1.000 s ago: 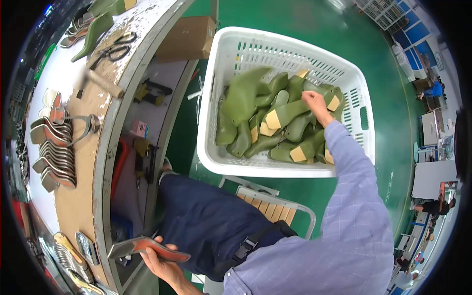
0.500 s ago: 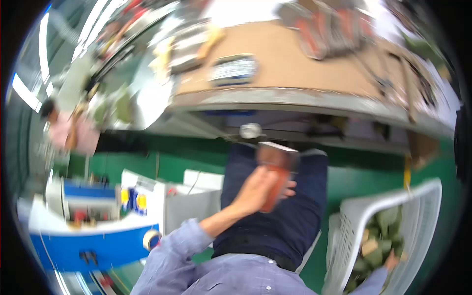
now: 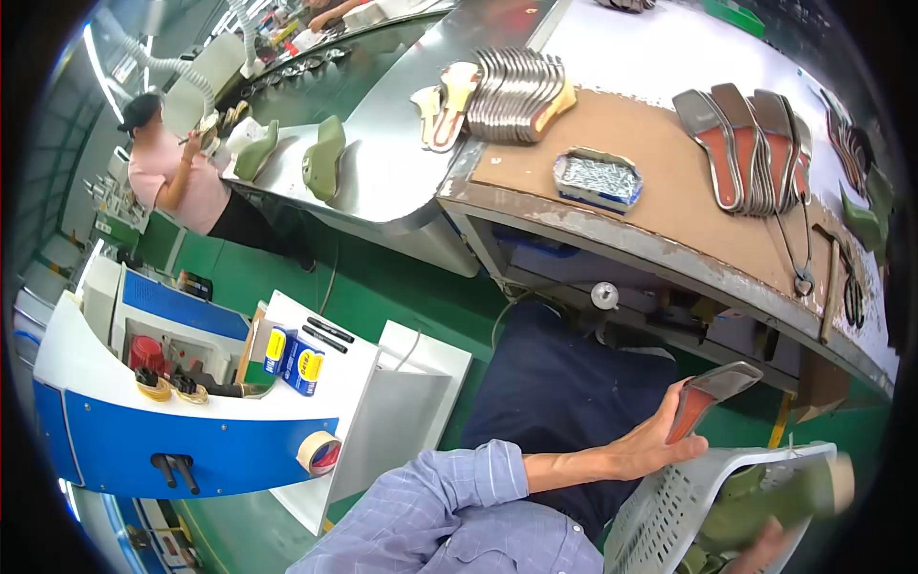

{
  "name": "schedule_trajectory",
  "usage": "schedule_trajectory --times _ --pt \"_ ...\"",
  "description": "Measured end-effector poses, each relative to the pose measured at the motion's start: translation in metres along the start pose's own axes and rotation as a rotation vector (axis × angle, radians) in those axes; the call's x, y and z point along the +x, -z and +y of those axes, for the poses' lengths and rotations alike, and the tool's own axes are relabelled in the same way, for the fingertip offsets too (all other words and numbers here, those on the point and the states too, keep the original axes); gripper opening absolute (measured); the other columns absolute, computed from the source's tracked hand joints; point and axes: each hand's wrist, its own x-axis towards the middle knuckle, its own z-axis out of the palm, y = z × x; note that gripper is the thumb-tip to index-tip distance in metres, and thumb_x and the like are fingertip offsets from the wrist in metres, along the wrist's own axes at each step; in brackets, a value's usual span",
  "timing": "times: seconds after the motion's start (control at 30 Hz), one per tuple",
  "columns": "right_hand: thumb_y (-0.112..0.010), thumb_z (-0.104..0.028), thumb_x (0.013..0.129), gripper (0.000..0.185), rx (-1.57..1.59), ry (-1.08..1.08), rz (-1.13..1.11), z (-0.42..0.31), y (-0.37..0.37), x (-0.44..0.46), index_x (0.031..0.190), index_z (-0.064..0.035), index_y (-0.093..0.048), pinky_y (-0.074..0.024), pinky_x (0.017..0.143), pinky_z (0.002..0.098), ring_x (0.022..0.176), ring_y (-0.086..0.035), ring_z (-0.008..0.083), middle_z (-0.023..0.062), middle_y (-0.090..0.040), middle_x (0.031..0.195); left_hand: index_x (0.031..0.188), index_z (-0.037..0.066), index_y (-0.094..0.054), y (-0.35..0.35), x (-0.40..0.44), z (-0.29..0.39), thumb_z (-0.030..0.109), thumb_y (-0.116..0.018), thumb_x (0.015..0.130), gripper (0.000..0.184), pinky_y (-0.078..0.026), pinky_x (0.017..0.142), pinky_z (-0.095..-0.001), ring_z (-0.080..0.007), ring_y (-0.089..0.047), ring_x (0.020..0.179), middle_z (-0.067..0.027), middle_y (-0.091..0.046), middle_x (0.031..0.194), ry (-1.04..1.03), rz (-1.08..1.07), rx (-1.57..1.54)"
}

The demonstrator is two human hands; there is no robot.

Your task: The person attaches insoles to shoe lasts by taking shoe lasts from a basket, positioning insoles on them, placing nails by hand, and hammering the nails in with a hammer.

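My left hand [image 3: 660, 442] is wrapped round a shoe-shaped piece [image 3: 706, 394] with a red-brown face and a grey metal-like rim, held above my right thigh. At the lower right, my right hand [image 3: 760, 550] is blurred and partly cut off. It is at a green shoe-last-like form [image 3: 779, 507] with a pale end, which is tilted over the white basket [image 3: 660, 507]. More green forms lie inside the basket. Similar red-brown pieces [image 3: 732, 158] stand in a row on the workbench [image 3: 660, 249].
Pliers [image 3: 801, 273], a hammer [image 3: 830, 297] and a tray of small metal bits [image 3: 598, 179] lie on the bench. Left are a blue-and-white machine [image 3: 201, 440], a tape roll [image 3: 318, 452] and small boxes [image 3: 304, 368]. A person [image 3: 182, 177] stands behind.
The view has swung from the basket toward the bench and machine. My right hand has raised a green form among those in the basket. My left hand still holds the red-brown piece, now closer to the basket.
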Motion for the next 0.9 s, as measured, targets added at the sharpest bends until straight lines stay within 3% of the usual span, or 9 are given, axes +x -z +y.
schedule_trajectory --times 0.1,0.17,0.27,0.33,0.37,0.4,0.5,0.63,0.9 --pt "-0.070 -0.016 0.079 0.050 -0.281 0.557 -0.577 -0.087 -0.148 -0.010 0.125 0.0018 -0.057 -0.0455 0.093 0.0427 0.109 -0.056 0.0343 0.0205 -0.058 0.118 0.148 0.000 -0.011 0.017 -0.007 -0.013 0.062 -0.066 0.080 0.107 -0.041 0.102 -0.0388 -0.0246 -0.046 0.123 -0.0177 -0.039 0.138 -0.311 0.287 0.103" --pt "-0.081 -0.022 0.070 0.064 -0.006 0.707 -0.869 -0.098 -0.187 -0.016 0.123 0.0034 -0.057 -0.0471 0.092 0.0440 0.113 -0.056 0.0389 0.0207 -0.057 0.126 0.138 0.000 -0.039 0.076 -0.035 0.016 0.053 -0.060 0.086 0.077 -0.051 0.093 -0.0441 -0.0297 -0.058 0.112 -0.0151 -0.049 0.135 -0.131 0.279 -0.571" --pt "-0.077 -0.029 0.079 0.075 0.103 0.566 -0.855 -0.090 -0.220 -0.022 0.136 0.0041 -0.042 -0.0436 0.099 0.0422 0.119 -0.052 0.0367 0.0232 -0.048 0.132 0.134 -0.003 -0.042 0.122 -0.069 0.036 0.051 -0.055 0.083 0.075 -0.054 0.087 -0.0428 -0.0305 -0.062 0.103 -0.0170 -0.054 0.125 -0.247 0.475 -0.761" --pt "-0.073 -0.033 0.084 0.084 0.571 -0.250 -1.192 -0.063 -0.247 -0.042 0.143 0.0050 -0.026 -0.0373 0.106 0.0415 0.131 -0.042 0.0319 0.0223 -0.039 0.140 0.134 -0.005 -0.042 0.128 -0.078 0.033 0.054 -0.056 0.079 0.081 -0.053 0.089 -0.0457 -0.0319 -0.061 0.105 -0.0180 -0.052 0.129 -0.203 0.293 -0.943" --pt "-0.073 -0.032 0.086 0.089 0.444 0.049 -1.284 -0.039 -0.260 -0.048 0.144 0.0049 -0.017 -0.0320 0.109 0.0396 0.135 -0.034 0.0263 0.0193 -0.033 0.143 0.136 -0.004 -0.039 0.125 -0.074 0.031 0.054 -0.055 0.079 0.083 -0.052 0.091 -0.0464 -0.0325 -0.060 0.108 -0.0182 -0.051 0.130 -0.211 0.278 -0.896" --pt "-0.074 -0.028 0.085 0.085 0.659 -0.234 -1.325 -0.050 -0.255 -0.044 0.142 0.0033 -0.020 -0.0283 0.111 0.0383 0.136 -0.030 0.0250 0.0184 -0.034 0.142 0.139 -0.003 -0.036 0.121 -0.066 0.033 0.054 -0.055 0.078 0.085 -0.051 0.093 -0.0471 -0.0331 -0.059 0.110 -0.0184 -0.050 0.131 -0.231 0.264 -0.844" --pt "-0.077 -0.023 0.083 0.076 0.634 -0.168 -1.213 -0.048 -0.238 -0.019 0.136 0.0020 -0.028 -0.0340 0.107 0.0376 0.129 -0.039 0.0256 0.0163 -0.040 0.135 0.144 0.000 -0.027 0.119 -0.027 0.070 0.053 -0.060 0.077 0.091 -0.047 0.099 -0.0475 -0.0349 -0.054 0.118 -0.0200 -0.045 0.138 -0.383 0.208 -0.371" --pt "-0.081 0.006 0.062 0.077 0.137 0.864 -0.605 -0.065 -0.254 0.055 0.124 -0.0074 -0.038 -0.0490 0.085 0.0419 0.102 -0.057 0.0427 0.0242 -0.051 0.120 0.152 0.013 -0.012 0.140 0.017 0.125 0.059 -0.061 0.085 0.095 -0.047 0.098 -0.0526 -0.0443 -0.048 0.124 -0.0235 -0.041 0.140 -0.831 0.092 -0.291" --pt "-0.077 0.004 0.064 0.058 0.071 0.959 -0.631 -0.075 -0.312 0.079 0.114 -0.0094 -0.050 -0.0487 0.085 0.0424 0.099 -0.056 0.0365 0.0158 -0.053 0.116 0.136 0.000 -0.037 0.186 -0.015 0.106 0.019 -0.052 0.091 0.051 -0.046 0.100 -0.0410 -0.0289 -0.056 0.115 -0.0209 -0.055 0.124 -0.572 0.774 -0.275"
